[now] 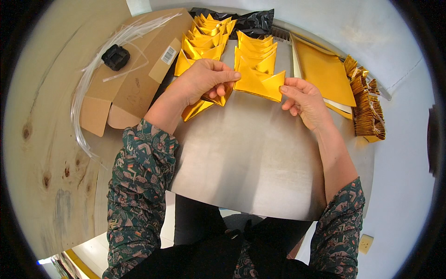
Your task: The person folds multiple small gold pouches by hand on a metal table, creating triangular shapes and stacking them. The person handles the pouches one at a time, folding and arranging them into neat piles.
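Note:
Both my hands pinch one folded gold paper piece [259, 84] by its opposite ends, over the far part of the metal table. My left hand [206, 81] has thumb and fingers closed at the piece's left corner. At its right end, my right hand [304, 100] grips the edge between thumb and forefinger. Behind the held piece runs a row of similar folded gold pieces [255, 46], overlapping one another. A second row of folded gold pieces [202, 44] stands to the left, partly hidden by my left hand. Some gold pieces [197, 109] lie under that hand.
A cardboard box [127, 79] stands at left, bearing clear plastic strips [86, 88] and a black block-shaped object [115, 57]. Black plastic [253, 23] lies at the back. Gold sheets [323, 69] and tied bundles of folded gold paper [367, 107] sit at right by the wall.

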Demonstrator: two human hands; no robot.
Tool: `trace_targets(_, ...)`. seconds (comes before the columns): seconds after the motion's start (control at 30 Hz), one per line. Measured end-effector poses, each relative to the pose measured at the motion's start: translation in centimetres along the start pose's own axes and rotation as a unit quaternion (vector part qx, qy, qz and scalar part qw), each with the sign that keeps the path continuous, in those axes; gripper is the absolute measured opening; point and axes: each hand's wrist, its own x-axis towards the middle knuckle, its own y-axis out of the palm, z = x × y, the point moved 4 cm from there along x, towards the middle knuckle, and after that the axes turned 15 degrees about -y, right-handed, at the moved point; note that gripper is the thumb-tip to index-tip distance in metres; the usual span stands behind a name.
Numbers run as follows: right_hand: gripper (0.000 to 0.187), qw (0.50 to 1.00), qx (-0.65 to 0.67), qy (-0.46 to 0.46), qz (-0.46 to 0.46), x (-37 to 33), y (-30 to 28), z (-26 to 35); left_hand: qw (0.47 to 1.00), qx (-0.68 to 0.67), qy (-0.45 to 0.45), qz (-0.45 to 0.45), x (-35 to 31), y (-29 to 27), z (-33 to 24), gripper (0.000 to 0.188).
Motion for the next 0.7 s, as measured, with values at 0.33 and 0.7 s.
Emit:
trace_targets(0.33, 0.032, 1.0, -0.009, 0.011, -0.006, 0.03, 0.04, -0.07, 1.0, 0.018, 0.001, -0.006, -0.09, 0.12, -0.1, 0.023)
trace_targets(0.7, 0.034, 1.0, -0.008, 0.003, 0.0, 0.12, -0.12, -0.26, 1.0, 0.01, 0.002, -0.011, 0.02, 0.07, 0.03, 0.022)
